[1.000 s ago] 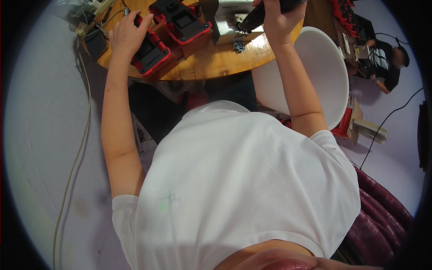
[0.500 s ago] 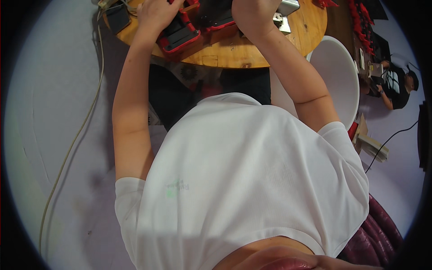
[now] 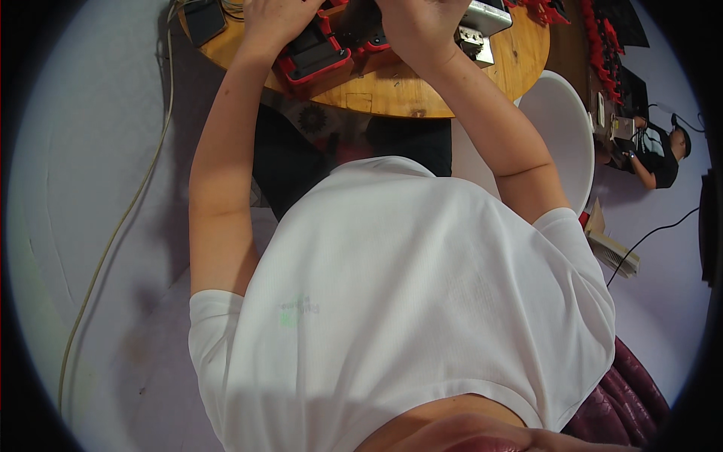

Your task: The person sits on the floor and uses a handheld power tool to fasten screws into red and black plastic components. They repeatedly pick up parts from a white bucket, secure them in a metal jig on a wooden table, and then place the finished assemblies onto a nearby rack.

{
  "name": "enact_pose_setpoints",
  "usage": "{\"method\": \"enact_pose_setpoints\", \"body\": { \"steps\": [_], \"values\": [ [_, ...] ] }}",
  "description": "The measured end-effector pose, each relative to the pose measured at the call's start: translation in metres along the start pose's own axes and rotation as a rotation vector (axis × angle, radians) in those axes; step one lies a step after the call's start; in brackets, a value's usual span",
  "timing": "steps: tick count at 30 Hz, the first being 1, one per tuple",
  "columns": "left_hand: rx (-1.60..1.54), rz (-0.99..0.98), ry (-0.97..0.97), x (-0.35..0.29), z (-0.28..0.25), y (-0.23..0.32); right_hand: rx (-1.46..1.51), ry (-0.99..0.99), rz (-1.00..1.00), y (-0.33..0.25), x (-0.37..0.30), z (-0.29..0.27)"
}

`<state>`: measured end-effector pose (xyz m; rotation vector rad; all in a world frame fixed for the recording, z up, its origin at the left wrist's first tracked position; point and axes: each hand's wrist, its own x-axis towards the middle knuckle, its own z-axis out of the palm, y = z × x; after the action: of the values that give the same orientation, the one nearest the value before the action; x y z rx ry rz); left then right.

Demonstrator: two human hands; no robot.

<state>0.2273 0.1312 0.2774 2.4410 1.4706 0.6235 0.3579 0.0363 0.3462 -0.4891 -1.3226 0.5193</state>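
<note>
Both of my hands are at the top edge of the view, over a round wooden table. My left hand (image 3: pixel 282 21) is beside a red and black plastic casing (image 3: pixel 316 62), its fingers partly cut off by the frame. To the right, my right hand (image 3: pixel 420 29) is seen mostly from the back and wrist, with its fingertips out of sight. Between the hands lies more of the dark, red-edged part. I cannot make out whether either hand grips it.
The wooden table (image 3: pixel 403 98) carries a silver metal box (image 3: pixel 488 19) right of my right hand and a dark flat box (image 3: pixel 203 22) at far left. A white bin (image 3: pixel 561 135) stands right of the table. A seated person (image 3: pixel 655 154) is at far right, and a cable (image 3: pixel 124 233) runs down the left.
My left hand has shifted slightly right and up, and the casing also appears slightly further right. The view has shifted a little, showing more of the metal box. My right hand has moved slightly left.
</note>
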Motion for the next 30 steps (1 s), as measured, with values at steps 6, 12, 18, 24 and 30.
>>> {"method": "enact_pose_setpoints", "body": {
  "steps": [6, 12, 18, 24, 30],
  "values": [
    [-0.022, 0.166, 0.117, -0.004, 0.01, -0.015, -0.069, -0.079, -0.065, 0.0, -0.002, 0.004],
    [-0.037, 0.07, 0.01, 0.001, 0.004, -0.011, -0.101, -0.095, -0.048, 0.008, 0.002, 0.009],
    [0.172, 0.133, 0.148, 0.015, 0.042, -0.064, 0.183, 0.136, 0.14, -0.024, 0.006, -0.025],
    [0.119, 0.111, 0.016, 0.019, 0.037, -0.052, -0.667, 0.272, 0.1, -0.051, -0.005, -0.128],
    [0.142, 0.09, 0.012, 0.019, 0.035, -0.049, -0.618, 0.357, 0.075, -0.045, -0.026, -0.136]
  ]
}}
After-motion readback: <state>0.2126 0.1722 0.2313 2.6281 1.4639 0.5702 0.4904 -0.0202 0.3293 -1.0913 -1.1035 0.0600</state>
